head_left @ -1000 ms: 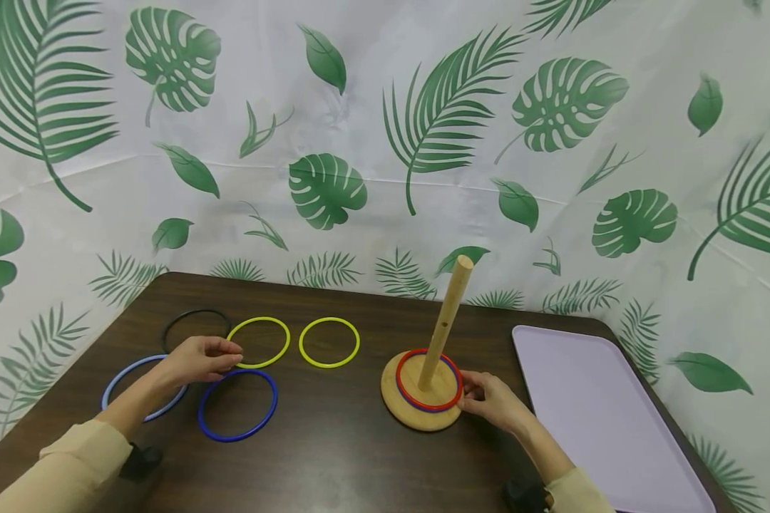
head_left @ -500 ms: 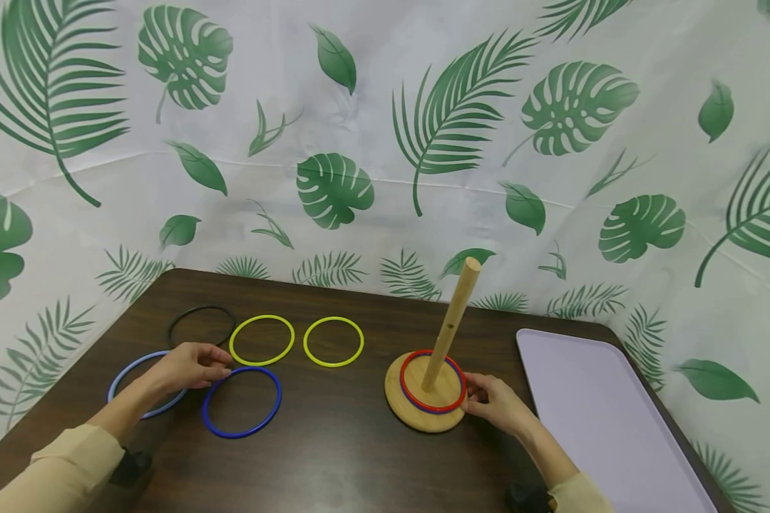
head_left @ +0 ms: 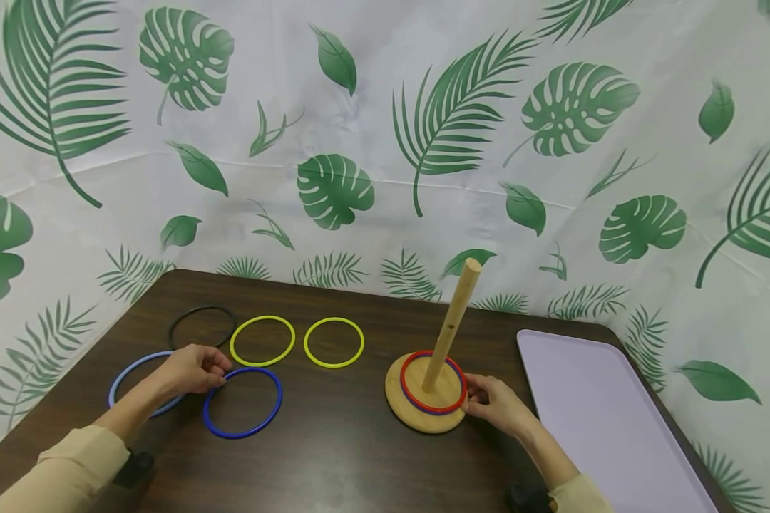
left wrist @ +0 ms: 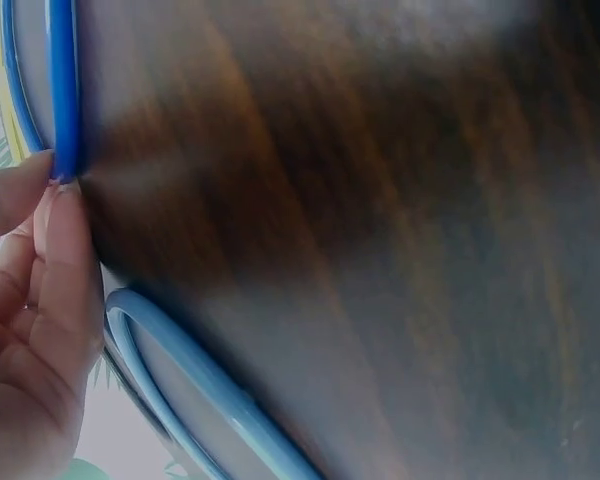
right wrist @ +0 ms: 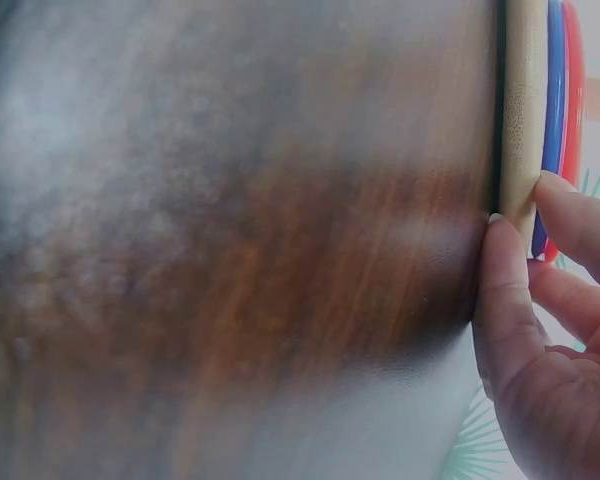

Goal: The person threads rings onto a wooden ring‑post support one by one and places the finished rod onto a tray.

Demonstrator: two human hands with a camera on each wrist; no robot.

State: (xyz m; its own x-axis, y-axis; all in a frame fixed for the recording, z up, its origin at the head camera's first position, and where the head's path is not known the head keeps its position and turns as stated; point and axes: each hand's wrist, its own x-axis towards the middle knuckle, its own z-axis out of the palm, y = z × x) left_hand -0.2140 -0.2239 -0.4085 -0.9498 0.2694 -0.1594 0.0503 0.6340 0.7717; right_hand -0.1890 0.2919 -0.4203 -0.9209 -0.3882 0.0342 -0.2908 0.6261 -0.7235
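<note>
A dark blue ring (head_left: 276, 399) lies flat on the brown table (head_left: 334, 456). My left hand (head_left: 221, 372) pinches its upper left rim; in the left wrist view the fingertips (left wrist: 55, 215) meet on the dark blue ring (left wrist: 65, 100). A light blue ring (head_left: 123, 367) lies partly under that hand and also shows as the light blue ring (left wrist: 180, 380). A wooden base (head_left: 423, 422) with an upright peg (head_left: 452, 324) carries a red ring (head_left: 433, 411) over a blue one. My right hand (head_left: 471, 399) grips the base's right rim, thumb (right wrist: 505, 290) against the base edge (right wrist: 525, 100).
A black ring (head_left: 202, 308) and two yellow rings (head_left: 262, 317) (head_left: 334, 318) lie flat behind my left hand. A lavender tray (head_left: 590, 413) lies at the table's right side. A leaf-print backdrop hangs behind the table.
My left hand has dropped from near the yellow ring toward me and taken hold of the dark blue ring's rim. The right hand stays on the base.
</note>
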